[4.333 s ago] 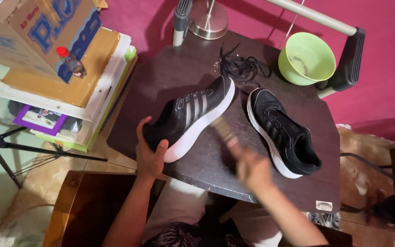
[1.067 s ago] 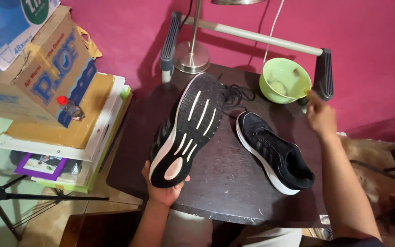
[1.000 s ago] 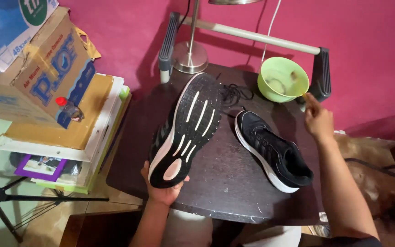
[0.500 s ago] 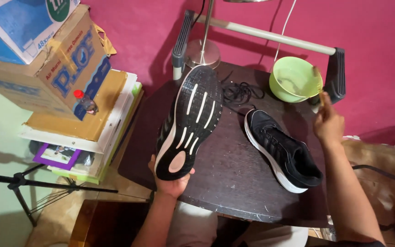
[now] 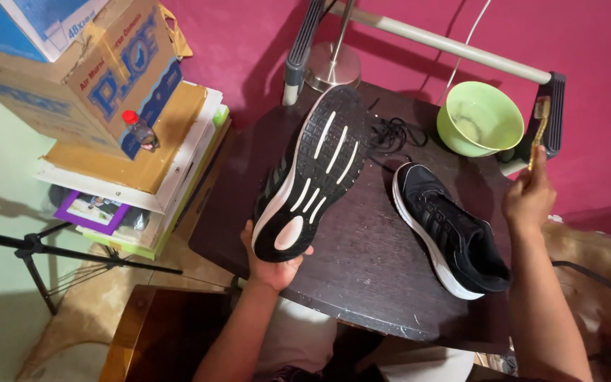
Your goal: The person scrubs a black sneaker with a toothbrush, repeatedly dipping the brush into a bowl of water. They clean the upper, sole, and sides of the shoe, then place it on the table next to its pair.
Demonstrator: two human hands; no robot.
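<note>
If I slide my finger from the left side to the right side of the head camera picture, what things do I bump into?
Cardboard box → small red-capped bottle → left hand holding the upturned shoe → loose black laces → second shoe → green bowl → right hand holding a brush.

home room: pink wall (image 5: 588,42), stacked cardboard boxes (image 5: 86,64), lamp base (image 5: 332,67).
</note>
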